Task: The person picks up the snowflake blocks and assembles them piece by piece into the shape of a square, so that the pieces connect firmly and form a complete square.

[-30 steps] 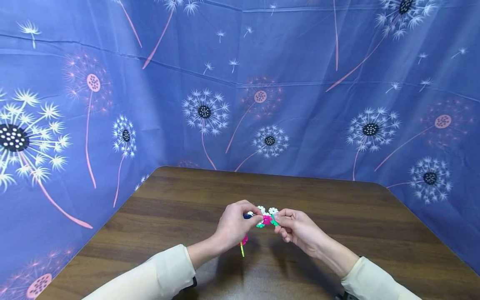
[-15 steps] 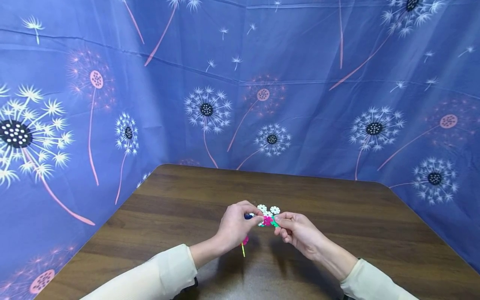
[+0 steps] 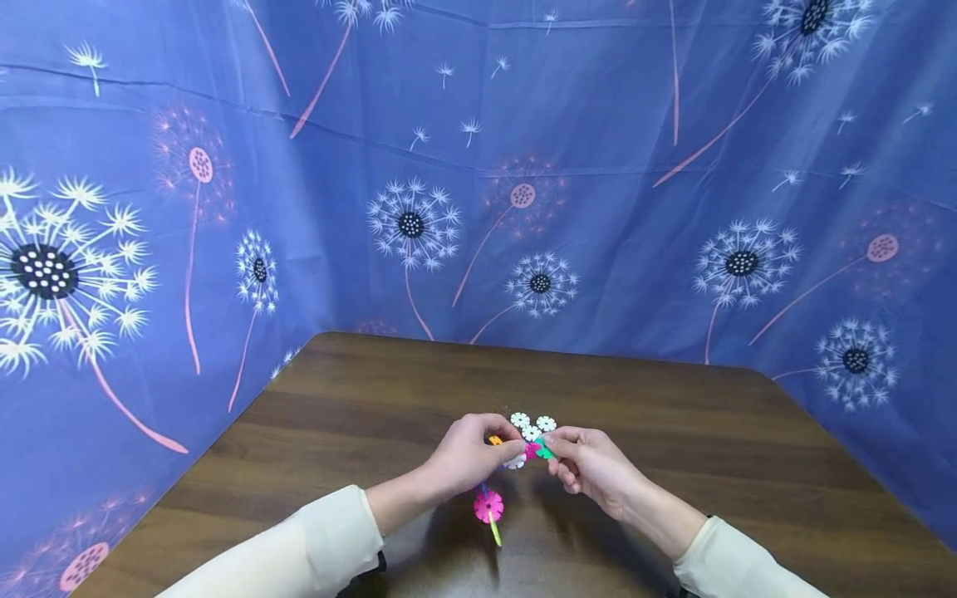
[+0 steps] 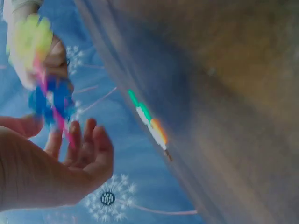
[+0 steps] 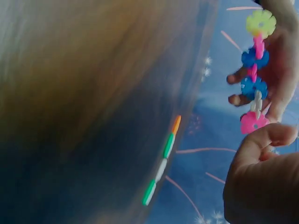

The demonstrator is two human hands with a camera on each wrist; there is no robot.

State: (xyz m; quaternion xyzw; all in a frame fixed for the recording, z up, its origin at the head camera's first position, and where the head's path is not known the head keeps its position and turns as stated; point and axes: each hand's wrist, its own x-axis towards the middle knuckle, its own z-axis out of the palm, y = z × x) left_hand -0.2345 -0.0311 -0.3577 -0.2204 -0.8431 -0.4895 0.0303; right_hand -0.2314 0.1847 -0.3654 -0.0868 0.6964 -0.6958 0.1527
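Your chain of flower discs [image 5: 253, 87] is showing yellow-green, pink, blue and white, your green disc [image 3: 544, 448] gleaming beside. You are wearing cream sleeves [image 3: 340, 531]. White, green and orange discs [image 3: 531, 433] are lying on brown, wood-grained table [image 3: 374, 382]. Blue cloth [image 3: 620, 307] is bearing pink dandelions, plus white ones with black, white-dotted centres.

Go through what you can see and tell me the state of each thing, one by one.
Disc chain: linked, held up off the table.
Green disc: by the chain's end pink disc; whether it's locked in, I can't tell.
Left hand: pinching the chain.
Right hand: pinching the green disc.
White discs: lying flat on the table.
Orange disc: lying flat on the table.
Blue cloth: hanging, creased, behind the table.
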